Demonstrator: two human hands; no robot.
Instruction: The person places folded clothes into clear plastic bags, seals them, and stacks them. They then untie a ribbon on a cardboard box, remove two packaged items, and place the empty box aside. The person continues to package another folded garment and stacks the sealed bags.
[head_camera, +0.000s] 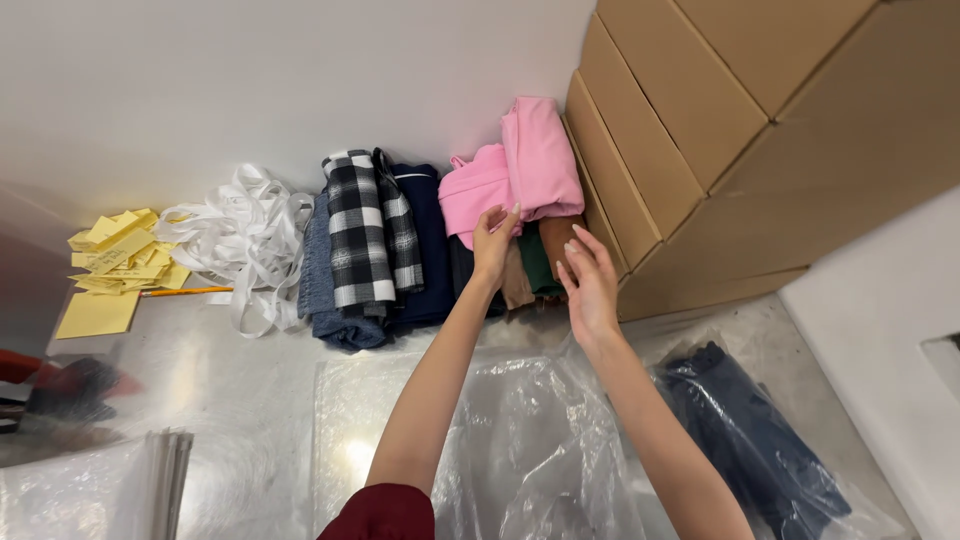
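Note:
A pink folded garment (520, 170) lies on top of a stack of folded clothes against the white wall, with brown and green pieces (545, 255) under it. My left hand (492, 245) touches the pink garment's lower edge with its fingertips. My right hand (588, 280) rests flat against the right side of the stack, fingers apart, beside the cardboard boxes. Neither hand has closed on anything.
Left of the stack lie a black-and-white plaid piece (365, 235), navy and blue-grey clothes (425, 250), white ribbon (245, 240), yellow paper slips (115, 265) and a pencil (185, 291). Stacked cardboard boxes (720, 130) stand right. Clear plastic bags (520, 440), one holding dark clothing (750, 440), lie near me.

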